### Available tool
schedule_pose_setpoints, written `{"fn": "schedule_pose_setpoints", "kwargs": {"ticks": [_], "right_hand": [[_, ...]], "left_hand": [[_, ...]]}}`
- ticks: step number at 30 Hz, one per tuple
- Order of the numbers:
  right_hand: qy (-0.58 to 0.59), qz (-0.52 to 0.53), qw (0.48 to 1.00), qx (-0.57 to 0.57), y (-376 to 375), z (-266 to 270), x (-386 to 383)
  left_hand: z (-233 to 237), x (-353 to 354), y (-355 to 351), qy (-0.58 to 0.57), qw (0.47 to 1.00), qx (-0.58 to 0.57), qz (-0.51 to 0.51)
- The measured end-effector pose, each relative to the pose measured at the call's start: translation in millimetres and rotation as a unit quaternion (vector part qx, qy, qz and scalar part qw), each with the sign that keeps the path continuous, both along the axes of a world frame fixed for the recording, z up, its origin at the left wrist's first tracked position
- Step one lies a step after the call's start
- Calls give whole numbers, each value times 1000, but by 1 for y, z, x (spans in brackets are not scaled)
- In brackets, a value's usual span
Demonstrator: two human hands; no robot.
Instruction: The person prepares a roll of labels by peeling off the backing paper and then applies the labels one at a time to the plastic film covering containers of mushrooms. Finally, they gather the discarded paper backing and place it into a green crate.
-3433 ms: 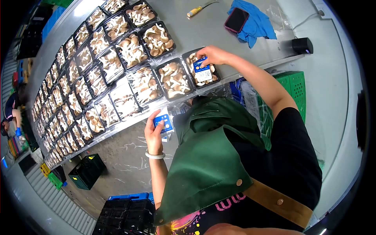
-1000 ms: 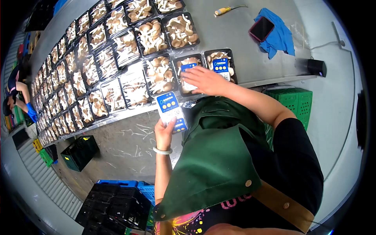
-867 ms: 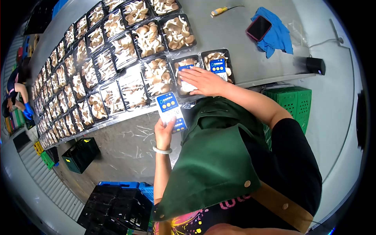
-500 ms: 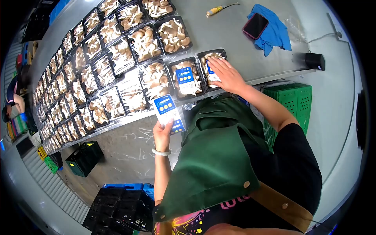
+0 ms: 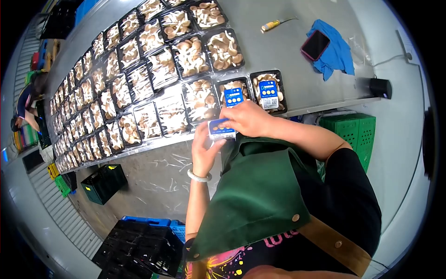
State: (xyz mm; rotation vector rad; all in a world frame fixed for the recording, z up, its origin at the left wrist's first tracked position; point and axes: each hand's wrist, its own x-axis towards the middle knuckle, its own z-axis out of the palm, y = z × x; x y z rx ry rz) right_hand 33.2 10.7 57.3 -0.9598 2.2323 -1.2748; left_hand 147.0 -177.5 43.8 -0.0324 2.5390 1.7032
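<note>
My left hand [image 5: 203, 153] grips blue-and-white printed labels [image 5: 222, 136] at the table's front edge, thumb in front. Above them, my right hand [image 5: 248, 118] has its fingers closed at the labels' top edge, pinching there. Just past it lies a mushroom tray [image 5: 230, 85] with a blue label, partly covered by that hand. At the row's right end sits another film-wrapped mushroom tray [image 5: 265, 78], bearing a blue label [image 5: 268, 94] with a barcode. To the left, several black trays of brown mushrooms [image 5: 200, 100] in clear film show no label.
A phone [image 5: 315, 45] rests on a blue cloth [image 5: 335, 53]; a yellow-handled tool [image 5: 271, 25] lies nearby. Green crates [image 5: 348, 132] stand under the table's right end. Black crates [image 5: 139, 246] and a dark crate [image 5: 104, 183] are on the floor. Another person [image 5: 27, 104] is far left.
My right hand has left the end tray, baring its label, and moved left to the labels in my left hand. The view has shifted, so the table appears further right and lower.
</note>
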Motion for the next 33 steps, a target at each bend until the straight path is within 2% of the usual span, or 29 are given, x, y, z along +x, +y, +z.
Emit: {"fn": "schedule_pose_setpoints", "kwargs": {"ticks": [1,2,4,6,9,10,12,13,14,16,17,19,20,23,24,27,30,31,32,33], "right_hand": [[33,25,999,31,-4,-2,2],[35,29,998,32,-6,-1,1],[123,21,992,2,-11,2,-5],[144,-4,989,-42,-19,5,-12],[95,30,992,-72,-28,0,-20],[96,33,992,-71,-28,-2,-29],[73,64,995,-25,-24,-8,-64],[10,-27,996,-82,-20,-15,-92],[-54,-118,982,-137,-15,-23,-125],[-121,-246,958,-91,4,-19,-190],[-121,-245,958,-91,7,-24,-200],[-36,-148,982,110,9,-50,-210],[-5,-128,988,81,12,-86,-211],[99,-109,976,159,11,-120,-211],[97,-110,977,157,9,-115,-210],[201,-122,927,291,3,-96,-205],[166,-140,937,272,2,-77,-198],[200,-132,955,174,5,-93,-192],[199,-135,955,172,11,-108,-191],[214,-54,962,159,13,-110,-191]], "left_hand": [[10,-5,10,-45,988,114,89],[14,-8,15,-87,954,226,175],[3,-3,8,-78,959,153,223],[-1,-4,6,-95,941,174,275],[6,-12,9,-115,930,213,276],[2,-12,11,-97,941,211,245],[0,-11,8,-195,945,216,147],[-5,-6,-1,-229,958,125,117],[-7,-3,-7,-229,958,127,120],[-9,2,-19,-247,937,197,150],[-9,3,-24,-248,924,214,195],[-8,-2,-33,-226,916,223,244],[-5,-6,-35,-214,915,225,256],[10,-28,-31,-210,907,253,263],[11,-33,-30,-203,910,254,259],[9,-45,-25,-204,913,237,262],[8,-54,-20,-213,914,224,262],[6,-55,-19,-226,914,220,257],[5,-57,-18,-239,913,215,253],[5,-61,-13,-219,919,215,249]]}}
